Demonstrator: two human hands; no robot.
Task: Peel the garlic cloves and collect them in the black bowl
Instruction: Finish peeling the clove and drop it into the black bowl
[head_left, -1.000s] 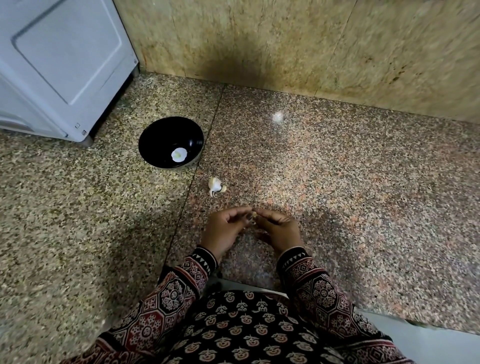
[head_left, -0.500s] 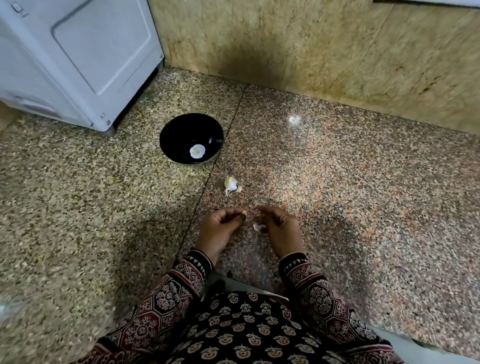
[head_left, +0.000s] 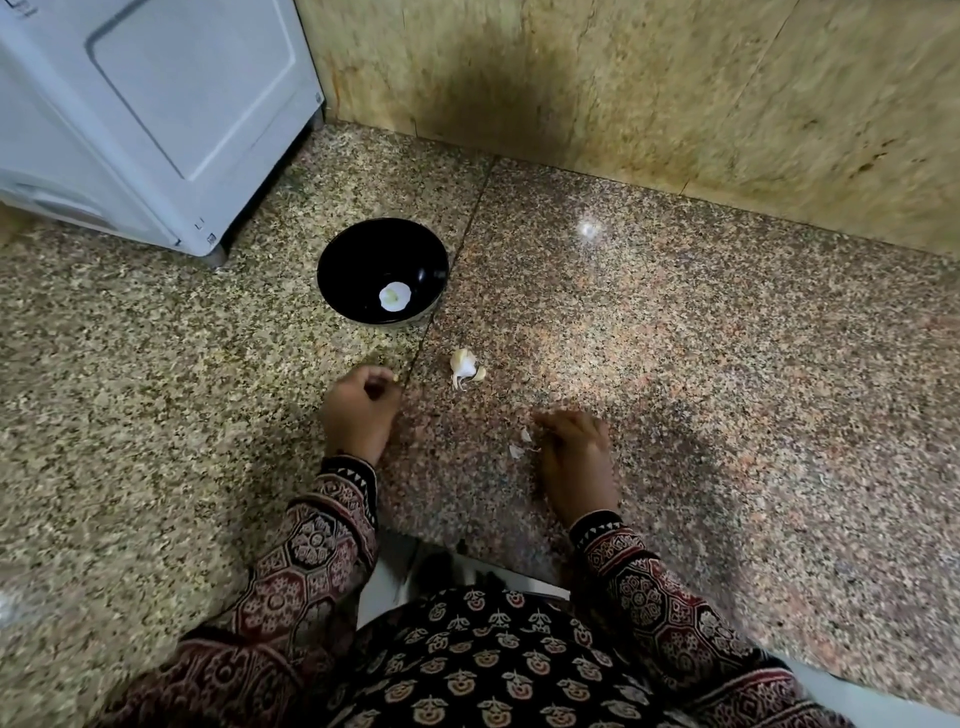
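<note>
- Head view, what has just changed: the two hands, joined on one clove a second ago, are now parted. The left hand (head_left: 358, 410) is carried forward, and a small yellowish peeled clove (head_left: 396, 378) is pinched at its curled fingertips.
- The right hand (head_left: 574, 452) is drawn well off to the right of that pinch. It is blurred, its fingers are loosely curled, and nothing appears to be held in it. Two pale skin scraps (head_left: 519, 447) are seen on the floor (head_left: 727, 364) just beside its fingertips.
- What this means: peeling of this clove is judged finished, and only the drop remains. The black bowl (head_left: 363, 249) stands ahead of the pinch, near but not yet reached.
- A pale patch (head_left: 395, 297) is seen inside the bowl. Whether it is a clove or glare cannot be told.
- The unpeeled garlic piece (head_left: 464, 368) lies on the floor just right of the pinch, untouched, so more peeling is left.
- Against the frame half a second ago: the pinch was then close to the right hand and behind the garlic piece. It is now level with that piece and nearer the bowl.
</note>
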